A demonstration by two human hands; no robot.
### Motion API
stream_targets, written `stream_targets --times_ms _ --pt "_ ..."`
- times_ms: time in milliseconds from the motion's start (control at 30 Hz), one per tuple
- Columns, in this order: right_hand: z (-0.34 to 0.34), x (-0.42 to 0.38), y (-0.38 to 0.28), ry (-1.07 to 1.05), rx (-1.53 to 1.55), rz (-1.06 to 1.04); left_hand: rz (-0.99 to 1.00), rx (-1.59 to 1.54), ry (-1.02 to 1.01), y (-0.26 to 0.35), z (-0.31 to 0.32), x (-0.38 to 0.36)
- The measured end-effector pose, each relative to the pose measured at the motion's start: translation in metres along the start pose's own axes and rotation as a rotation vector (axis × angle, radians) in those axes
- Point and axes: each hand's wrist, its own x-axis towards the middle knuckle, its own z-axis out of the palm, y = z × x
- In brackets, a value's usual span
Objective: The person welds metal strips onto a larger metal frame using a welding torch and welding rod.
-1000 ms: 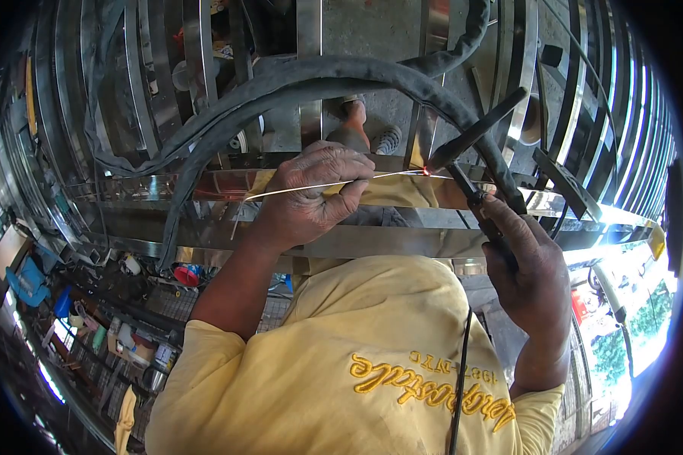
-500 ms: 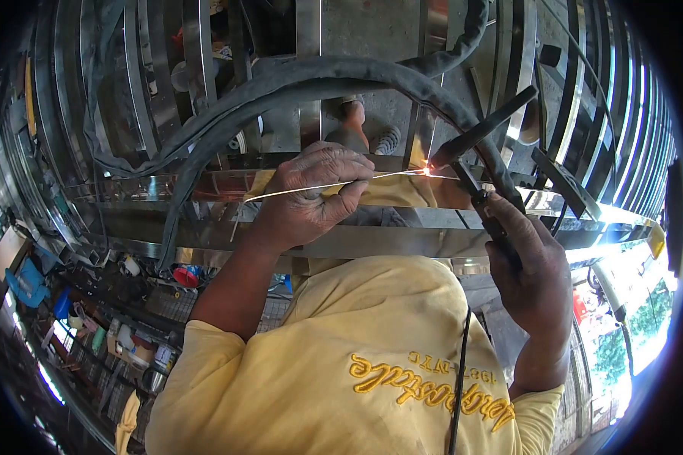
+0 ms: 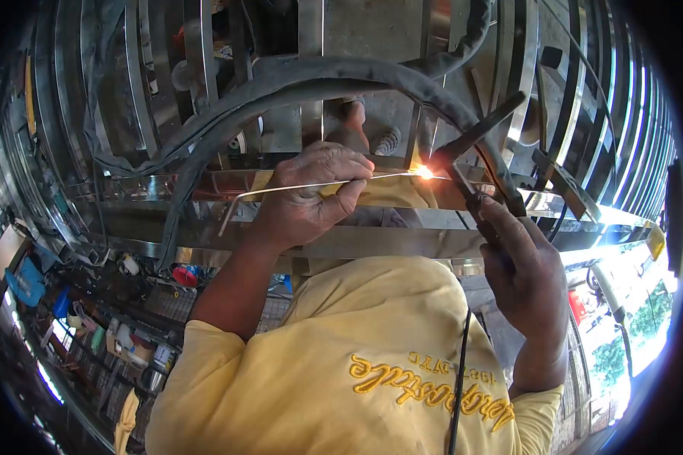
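Observation:
My left hand (image 3: 307, 193) pinches a thin welding filler rod (image 3: 277, 188) between thumb and fingers. Its tail is bent downward on the left, and its tip runs right to a bright arc (image 3: 425, 173). In my right hand (image 3: 527, 265) is a TIG welding torch (image 3: 482, 130), gripped by its handle with the head angled over the glowing spot. That spot lies where an upright shiny metal bar meets a polished crosswise rail (image 3: 387, 191). Glare hides the exact contact between rod, torch and metal.
A thick sheathed cable (image 3: 303, 76) arches over the metal bars above my hands. Another flat rail (image 3: 341, 243) runs close to my yellow shirt (image 3: 341, 356). Tools and containers clutter the lower left, including a blue cloth-like item (image 3: 26, 287). A foot (image 3: 387, 140) shows between the bars.
The arc glows larger and brighter. My right hand and the torch have shifted slightly left, and the torch's long end sits lower. The rod has turned in my left hand, showing its bent tail more.

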Motion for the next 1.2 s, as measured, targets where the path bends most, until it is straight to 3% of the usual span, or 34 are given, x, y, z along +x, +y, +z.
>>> stream_targets --times_ms 1200 --pt "-0.0005 0.003 0.003 0.009 0.04 -0.04 0.001 0.013 0.004 -0.0006 -0.0006 -0.0011"
